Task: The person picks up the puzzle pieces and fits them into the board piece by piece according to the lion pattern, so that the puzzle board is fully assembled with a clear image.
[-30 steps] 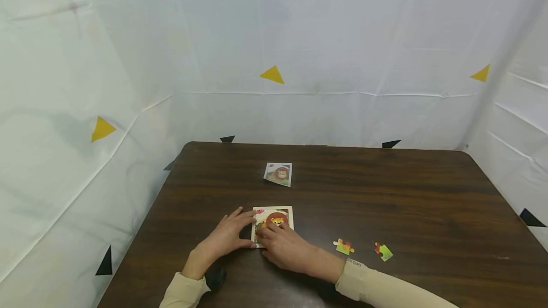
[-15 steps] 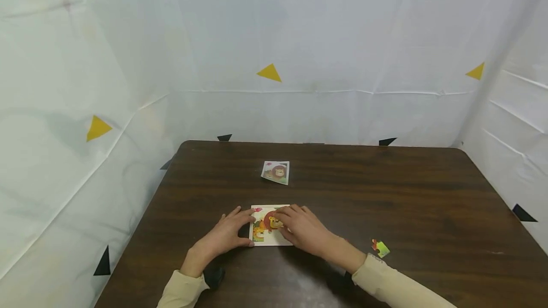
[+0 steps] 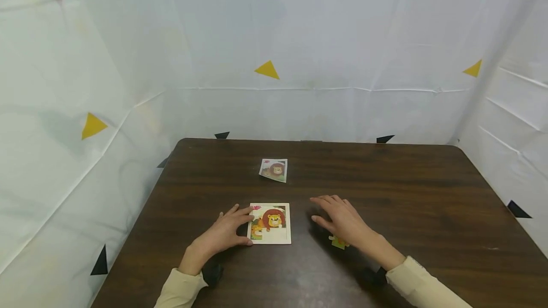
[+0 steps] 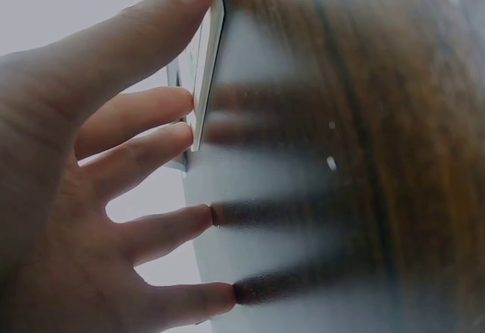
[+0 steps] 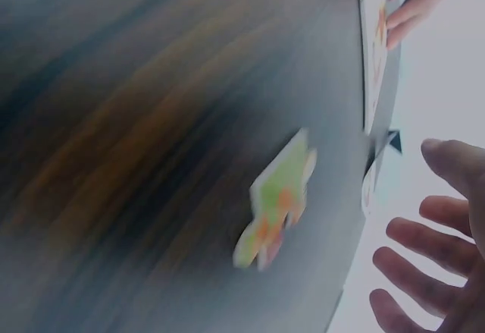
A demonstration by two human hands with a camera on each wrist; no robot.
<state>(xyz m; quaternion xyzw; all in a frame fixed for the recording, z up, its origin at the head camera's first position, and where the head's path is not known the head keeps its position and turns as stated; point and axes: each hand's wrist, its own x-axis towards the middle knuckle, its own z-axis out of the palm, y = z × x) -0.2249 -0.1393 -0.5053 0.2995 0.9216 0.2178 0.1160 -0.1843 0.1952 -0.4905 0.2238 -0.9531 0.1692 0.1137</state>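
In the head view, a square puzzle board (image 3: 278,237) with a white rim lies flat on the table. A lion picture fills its upper and left parts, while its lower right is bare. My left hand (image 3: 222,235) rests at the board's left side, fingers spread, with thumb and fingertips touching the edge. To the right, my right hand (image 3: 344,220) hovers with loosely extended fingers and holds nothing. Below its palm lies a green and orange puzzle piece (image 3: 339,243), partly covered by the hand; the right wrist view shows this puzzle piece (image 5: 276,196) lying on the table.
Beyond the board lies a paper card (image 3: 274,171) printed with the same lion picture, one corner lifted. The dark wooden table (image 3: 406,189) has rounded far corners. White sheeting (image 3: 317,27) with yellow and black triangles surrounds it.
My right hand has left the board and moved right, over the puzzle piece. The left hand has stayed at the board's edge. Another piece farther right is now hidden from the head view.
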